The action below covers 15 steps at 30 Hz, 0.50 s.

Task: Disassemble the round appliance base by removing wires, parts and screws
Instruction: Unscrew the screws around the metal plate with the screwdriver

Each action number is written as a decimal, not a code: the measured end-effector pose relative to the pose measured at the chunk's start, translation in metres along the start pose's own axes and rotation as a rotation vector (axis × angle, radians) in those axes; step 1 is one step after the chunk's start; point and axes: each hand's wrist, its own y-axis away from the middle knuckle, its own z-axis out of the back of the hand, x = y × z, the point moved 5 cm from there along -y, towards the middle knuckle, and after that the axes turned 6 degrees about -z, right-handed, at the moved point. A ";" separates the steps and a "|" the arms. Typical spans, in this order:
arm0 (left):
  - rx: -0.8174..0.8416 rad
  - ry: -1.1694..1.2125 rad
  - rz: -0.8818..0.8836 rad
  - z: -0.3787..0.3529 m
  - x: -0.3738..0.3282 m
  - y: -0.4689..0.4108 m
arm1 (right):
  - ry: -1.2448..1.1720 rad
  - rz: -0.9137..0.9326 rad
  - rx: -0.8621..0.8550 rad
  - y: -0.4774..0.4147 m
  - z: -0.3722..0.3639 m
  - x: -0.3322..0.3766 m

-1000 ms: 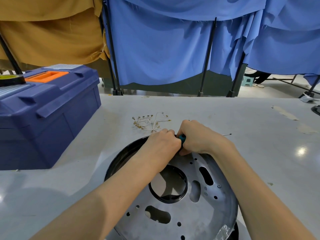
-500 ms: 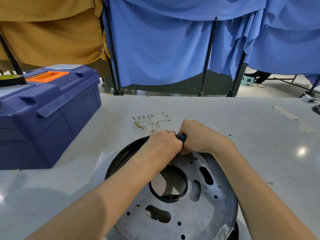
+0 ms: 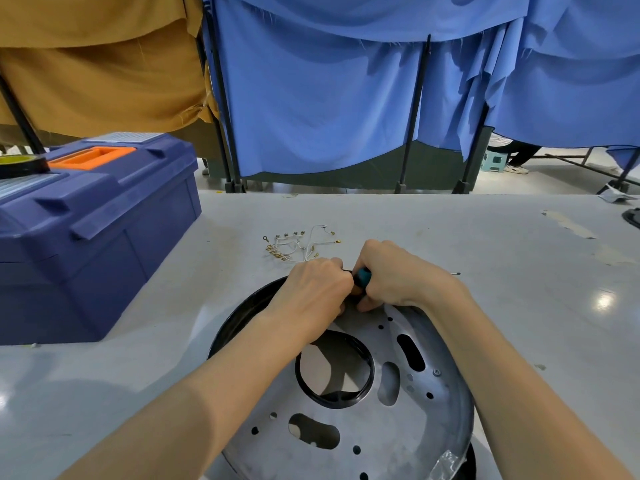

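Note:
The round appliance base (image 3: 363, 434) lies in front of me, a silver perforated plate with a black rim and a black-ringed centre hole. Both hands meet at its far edge. My right hand (image 3: 398, 275) is closed around a teal-handled screwdriver (image 3: 362, 276), of which only the handle's top shows. My left hand (image 3: 315, 289) is curled tight against it, its fingertips down at the tool's lower part on the plate. The tip and any screw under it are hidden. Removed white wires with brass terminals (image 3: 298, 245) lie just beyond the hands.
A blue toolbox (image 3: 93, 237) with an orange handle stands at the left, close to the base. A thin metal pin (image 3: 456, 273) lies on the grey table (image 3: 519, 306) past my right wrist. Blue and tan curtains hang behind the table's far edge.

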 end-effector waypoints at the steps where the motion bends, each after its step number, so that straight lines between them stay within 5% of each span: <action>1: 0.004 0.011 0.005 0.000 0.001 0.000 | -0.001 -0.001 0.002 0.000 0.000 0.000; 15: -0.027 0.049 -0.003 -0.001 0.000 0.000 | -0.020 -0.005 0.006 0.001 0.002 0.001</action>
